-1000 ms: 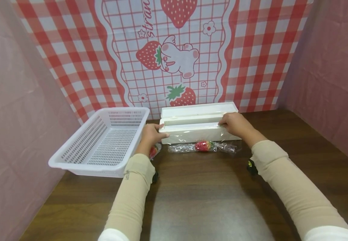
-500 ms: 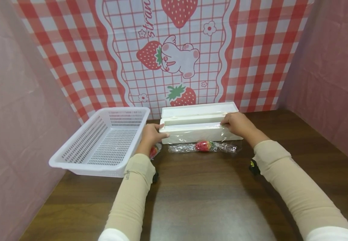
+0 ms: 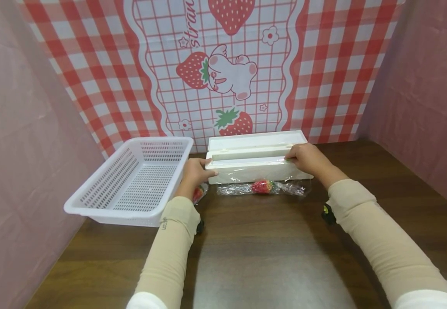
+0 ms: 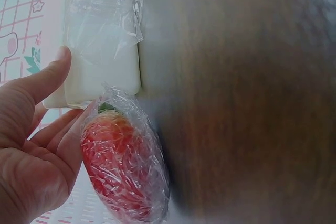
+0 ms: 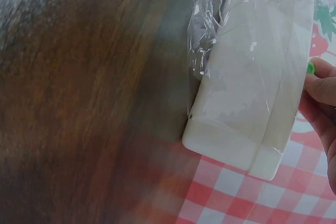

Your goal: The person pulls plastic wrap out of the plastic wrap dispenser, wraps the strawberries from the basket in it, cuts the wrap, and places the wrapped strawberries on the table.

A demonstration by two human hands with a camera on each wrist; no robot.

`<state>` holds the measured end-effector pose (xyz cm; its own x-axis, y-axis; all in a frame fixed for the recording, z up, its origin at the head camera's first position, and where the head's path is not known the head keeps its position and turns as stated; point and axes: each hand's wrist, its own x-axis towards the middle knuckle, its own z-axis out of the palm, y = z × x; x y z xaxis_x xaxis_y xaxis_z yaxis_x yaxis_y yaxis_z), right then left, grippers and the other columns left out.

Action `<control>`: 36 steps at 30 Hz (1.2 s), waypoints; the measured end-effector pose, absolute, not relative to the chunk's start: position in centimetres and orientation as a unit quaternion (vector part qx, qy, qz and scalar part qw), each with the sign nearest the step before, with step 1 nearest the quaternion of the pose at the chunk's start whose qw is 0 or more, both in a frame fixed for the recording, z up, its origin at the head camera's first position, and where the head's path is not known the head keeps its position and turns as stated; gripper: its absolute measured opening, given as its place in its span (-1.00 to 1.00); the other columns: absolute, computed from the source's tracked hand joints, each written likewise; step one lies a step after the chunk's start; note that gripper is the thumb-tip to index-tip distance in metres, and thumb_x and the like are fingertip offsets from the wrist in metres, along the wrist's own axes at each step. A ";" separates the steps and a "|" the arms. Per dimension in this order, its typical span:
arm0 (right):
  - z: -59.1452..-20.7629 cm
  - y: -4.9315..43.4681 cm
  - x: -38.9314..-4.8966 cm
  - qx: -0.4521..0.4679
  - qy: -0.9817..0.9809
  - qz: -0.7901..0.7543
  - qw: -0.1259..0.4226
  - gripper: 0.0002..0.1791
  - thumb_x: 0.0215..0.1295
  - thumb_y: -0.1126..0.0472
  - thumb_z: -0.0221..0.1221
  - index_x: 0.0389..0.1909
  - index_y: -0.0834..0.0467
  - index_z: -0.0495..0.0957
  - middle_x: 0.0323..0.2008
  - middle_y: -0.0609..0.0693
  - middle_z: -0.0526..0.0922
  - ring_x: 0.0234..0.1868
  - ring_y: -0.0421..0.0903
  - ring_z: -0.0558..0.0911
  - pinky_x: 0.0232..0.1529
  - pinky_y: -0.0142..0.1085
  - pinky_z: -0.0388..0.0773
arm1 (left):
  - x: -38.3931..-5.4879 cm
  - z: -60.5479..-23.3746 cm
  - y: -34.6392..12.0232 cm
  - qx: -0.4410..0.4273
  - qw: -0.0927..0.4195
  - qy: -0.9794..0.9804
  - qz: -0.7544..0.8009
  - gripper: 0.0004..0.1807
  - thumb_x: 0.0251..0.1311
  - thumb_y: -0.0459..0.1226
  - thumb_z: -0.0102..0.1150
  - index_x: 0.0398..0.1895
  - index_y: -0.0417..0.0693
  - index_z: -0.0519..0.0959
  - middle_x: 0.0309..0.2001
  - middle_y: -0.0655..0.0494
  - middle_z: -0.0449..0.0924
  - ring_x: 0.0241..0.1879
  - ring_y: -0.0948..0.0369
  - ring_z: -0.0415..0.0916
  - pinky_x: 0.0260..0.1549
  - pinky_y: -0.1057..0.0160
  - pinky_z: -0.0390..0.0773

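A long white cling film dispenser (image 3: 246,172) stands at the back of the table with its lid (image 3: 258,140) raised. Clear film (image 5: 252,61) hangs over its front side. My left hand (image 3: 193,175) grips the dispenser's left end, thumb on the front edge. With thumb and finger, my right hand (image 3: 309,160) pinches a small green slide cutter (image 5: 311,67) near the right end of the top edge. In front lies a film-wrapped strawberry (image 3: 262,186) with twisted ends. Another wrapped strawberry (image 4: 121,166) lies by my left hand, mostly hidden by it in the head view.
A white perforated plastic basket (image 3: 119,212) sits on the left, close to my left forearm. Behind the dispenser rises a red-and-white checked strawberry cloth (image 3: 323,77). Pink cloth walls (image 3: 420,98) flank the brown wooden table (image 3: 262,249).
My right hand has slid slightly to the right along the dispenser's top edge. My left hand keeps its hold on the left end.
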<state>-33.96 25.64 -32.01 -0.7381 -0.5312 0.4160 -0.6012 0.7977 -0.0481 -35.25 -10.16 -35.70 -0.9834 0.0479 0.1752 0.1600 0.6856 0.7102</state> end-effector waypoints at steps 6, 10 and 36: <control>-31.9 25.8 -33.9 0.313 -0.924 0.084 0.202 -0.83 0.02 0.52 0.28 -0.38 0.27 0.74 -0.39 0.15 0.71 -0.29 0.13 0.67 -0.20 0.02 0.59 | -35.3 -35.7 -10.2 -0.058 0.073 -0.916 -0.390 -0.36 -0.05 -0.12 0.53 0.16 -0.05 0.58 -0.33 -0.10 0.72 -0.68 0.25 0.54 -0.61 0.33 0.55; -31.9 25.8 -33.8 0.314 -0.923 0.085 0.205 -0.83 0.01 0.53 0.28 -0.39 0.27 0.74 -0.40 0.15 0.71 -0.29 0.14 0.67 -0.20 0.02 0.59 | -35.3 -35.7 -10.2 -0.058 0.073 -0.917 -0.389 -0.36 -0.04 -0.11 0.52 0.16 -0.07 0.58 -0.38 -0.08 0.72 -0.68 0.25 0.54 -0.61 0.32 0.54; -31.7 27.6 -32.7 0.278 -0.936 0.087 0.196 -0.81 0.06 0.54 0.29 -0.29 0.32 0.73 -0.34 0.21 0.70 -0.26 0.15 0.66 -0.12 0.05 0.58 | -35.2 -35.8 -10.2 -0.057 0.070 -0.916 -0.390 -0.36 -0.05 -0.11 0.52 0.16 -0.06 0.58 -0.24 -0.11 0.72 -0.68 0.25 0.53 -0.62 0.33 0.55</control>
